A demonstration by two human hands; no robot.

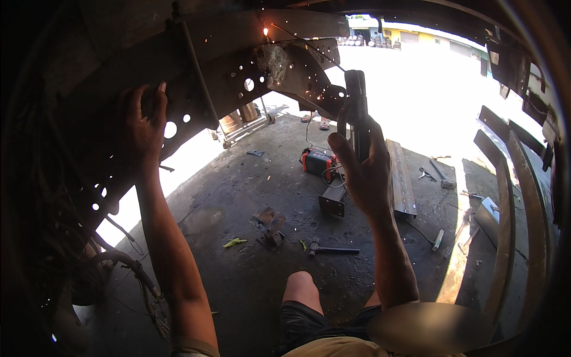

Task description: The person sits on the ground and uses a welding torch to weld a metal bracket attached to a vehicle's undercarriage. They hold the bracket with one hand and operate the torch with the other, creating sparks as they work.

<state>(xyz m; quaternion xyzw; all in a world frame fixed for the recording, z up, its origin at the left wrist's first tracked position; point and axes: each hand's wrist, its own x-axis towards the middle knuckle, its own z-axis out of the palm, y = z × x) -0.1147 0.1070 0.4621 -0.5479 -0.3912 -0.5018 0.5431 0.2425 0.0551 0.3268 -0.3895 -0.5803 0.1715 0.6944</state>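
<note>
Overhead runs a dark steel chassis beam [223, 50] pierced with round holes. My right hand [367, 175] is wrapped around a welding electrode holder [355, 89], raised right of centre. A thin welding rod [306, 45] sticks out of it up and to the left. Near the rod's tip glows a bright orange spot [266, 31] on the beam, with sparks scattered below. Just under the glow is a pale, rough patch [273, 64] on the metal. My left hand [144, 128] is up against the beam's side at left, fingers apart, holding nothing.
On the floor ahead stand a red-and-black welding machine [318, 162] and a steel channel piece [332, 201]. Closer lie a hammer [333, 250] and a metal bracket [269, 223]. Long curved steel strips [504, 226] stand at right; hoses [128, 262] hang at left. Another person's feet [324, 125] show beyond.
</note>
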